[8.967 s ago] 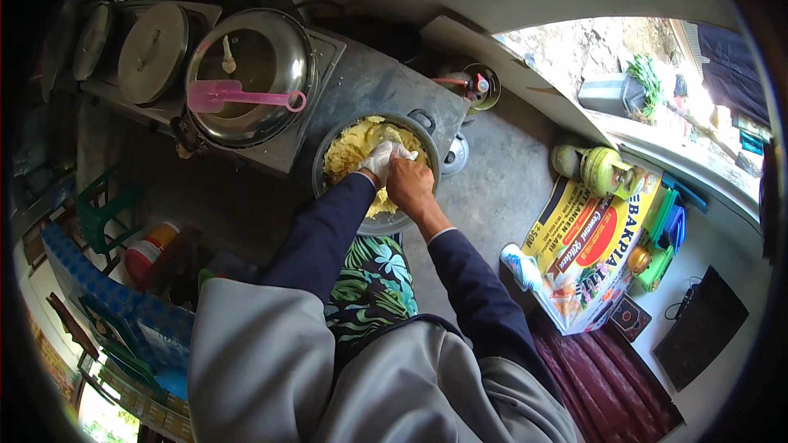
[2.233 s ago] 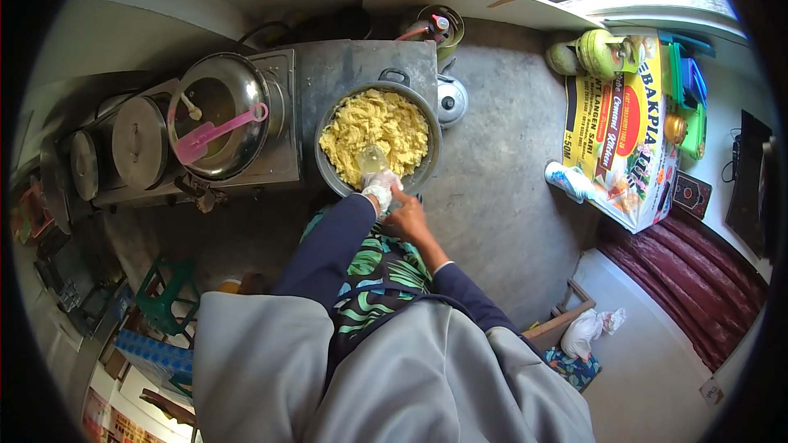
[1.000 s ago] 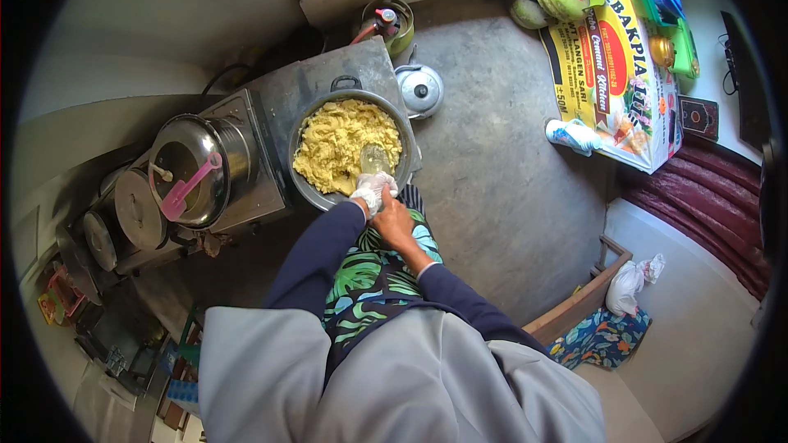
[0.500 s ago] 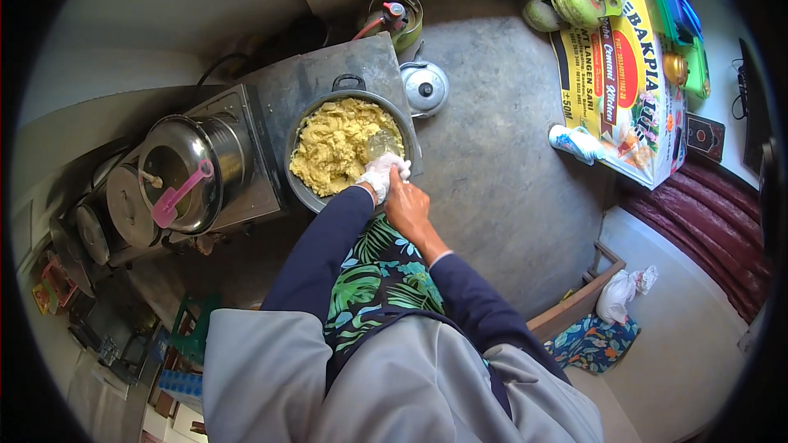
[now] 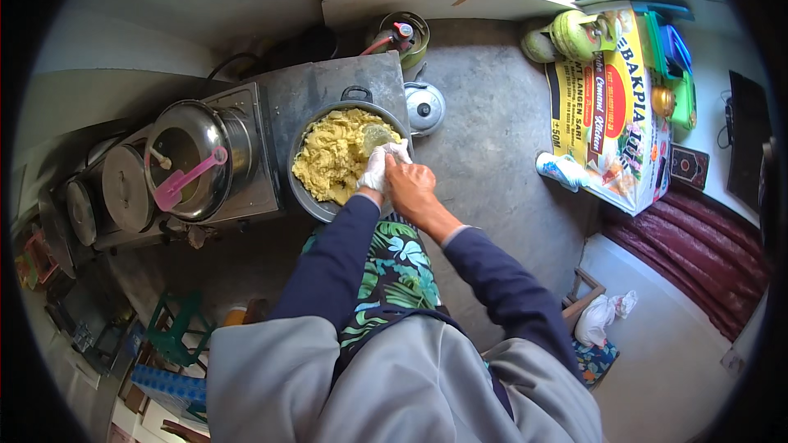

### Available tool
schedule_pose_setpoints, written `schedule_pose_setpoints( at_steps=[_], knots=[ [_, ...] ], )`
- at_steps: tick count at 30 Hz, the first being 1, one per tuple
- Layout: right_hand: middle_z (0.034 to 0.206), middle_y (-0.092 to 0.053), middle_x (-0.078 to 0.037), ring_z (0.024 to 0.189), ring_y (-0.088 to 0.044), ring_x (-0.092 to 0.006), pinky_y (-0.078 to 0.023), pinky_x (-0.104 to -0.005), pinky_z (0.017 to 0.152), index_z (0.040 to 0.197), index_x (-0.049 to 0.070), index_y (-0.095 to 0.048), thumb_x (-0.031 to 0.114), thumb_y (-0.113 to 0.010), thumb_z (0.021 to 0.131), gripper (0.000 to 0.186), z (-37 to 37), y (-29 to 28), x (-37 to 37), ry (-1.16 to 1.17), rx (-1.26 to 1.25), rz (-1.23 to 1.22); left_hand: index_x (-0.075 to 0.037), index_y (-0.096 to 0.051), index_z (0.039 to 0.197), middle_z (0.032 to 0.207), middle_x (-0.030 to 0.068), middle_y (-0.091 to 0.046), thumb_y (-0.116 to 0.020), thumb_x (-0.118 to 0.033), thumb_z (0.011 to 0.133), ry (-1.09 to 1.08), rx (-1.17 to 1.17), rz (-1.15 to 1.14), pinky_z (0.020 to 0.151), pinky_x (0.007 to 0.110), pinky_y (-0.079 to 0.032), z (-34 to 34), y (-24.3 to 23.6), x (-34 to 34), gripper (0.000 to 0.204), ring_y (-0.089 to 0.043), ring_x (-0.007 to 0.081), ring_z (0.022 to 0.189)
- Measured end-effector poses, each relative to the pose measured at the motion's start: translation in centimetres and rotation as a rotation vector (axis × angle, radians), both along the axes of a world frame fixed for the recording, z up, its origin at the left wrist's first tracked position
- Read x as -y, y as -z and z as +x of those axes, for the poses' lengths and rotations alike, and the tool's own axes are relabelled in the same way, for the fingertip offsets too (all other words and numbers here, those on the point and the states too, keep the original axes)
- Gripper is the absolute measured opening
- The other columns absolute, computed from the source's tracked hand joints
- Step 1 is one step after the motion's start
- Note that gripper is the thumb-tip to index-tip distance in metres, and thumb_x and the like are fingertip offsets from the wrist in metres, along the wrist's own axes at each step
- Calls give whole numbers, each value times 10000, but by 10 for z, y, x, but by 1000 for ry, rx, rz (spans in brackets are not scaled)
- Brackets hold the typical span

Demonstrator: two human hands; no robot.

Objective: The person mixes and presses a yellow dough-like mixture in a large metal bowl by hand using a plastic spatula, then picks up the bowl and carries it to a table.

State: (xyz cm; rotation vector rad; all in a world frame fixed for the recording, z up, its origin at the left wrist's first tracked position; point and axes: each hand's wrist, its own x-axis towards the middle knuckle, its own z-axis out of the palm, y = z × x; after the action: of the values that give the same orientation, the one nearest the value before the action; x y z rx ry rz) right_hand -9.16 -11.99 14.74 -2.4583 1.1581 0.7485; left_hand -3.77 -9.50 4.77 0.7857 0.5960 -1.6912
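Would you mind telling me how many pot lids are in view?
3. One pot lid lies on the floor right of the pan of yellow dough. Two lids cover pots at the stove's left end. Others may be hidden.

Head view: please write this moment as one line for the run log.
left hand: gloved, holding clear glass in yellow mash | right hand: bare, against left | big pot: on grey block, beside stove
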Motion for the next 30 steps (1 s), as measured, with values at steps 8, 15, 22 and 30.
schedule_pose_setpoints(
  at_steps=[8,15,22,30],
  knots=[
    [751,-620,-200,658,-604,-381,-473,-476,576,1336,23,-303,77,-544,691,690,-20,61,-75,422,374,49,-51,-542,556,607,48,-554,-568,-120,703,500,329,428,494,305,-413,8,49,-12,164,-511,150,533],
    [828,-629,-208,774,-626,-359,-482,-469,667,1329,142,-392,127,-531,749,597,3,-15,-14,288,141,186,-80,-556,597,578,46,-525,-548,-130,732,341,471,-169,556,269,-430,18,27,-20,145,-505,162,535],
    [779,-651,-163,720,-654,-303,-509,-412,597,960,19,-578,110,-501,776,219,57,19,46,-117,59,136,-63,-595,733,666,51,-581,-492,-177,810,-17,-105,-71,641,299,-448,61,37,23,171,-552,196,615],
    [758,-632,-228,672,-635,-362,-496,-462,595,1253,12,-444,115,-498,732,534,3,38,-39,243,255,133,-52,-542,588,555,59,-528,-588,-109,667,382,131,159,507,293,-418,30,69,-16,108,-495,190,488]
  ],
)
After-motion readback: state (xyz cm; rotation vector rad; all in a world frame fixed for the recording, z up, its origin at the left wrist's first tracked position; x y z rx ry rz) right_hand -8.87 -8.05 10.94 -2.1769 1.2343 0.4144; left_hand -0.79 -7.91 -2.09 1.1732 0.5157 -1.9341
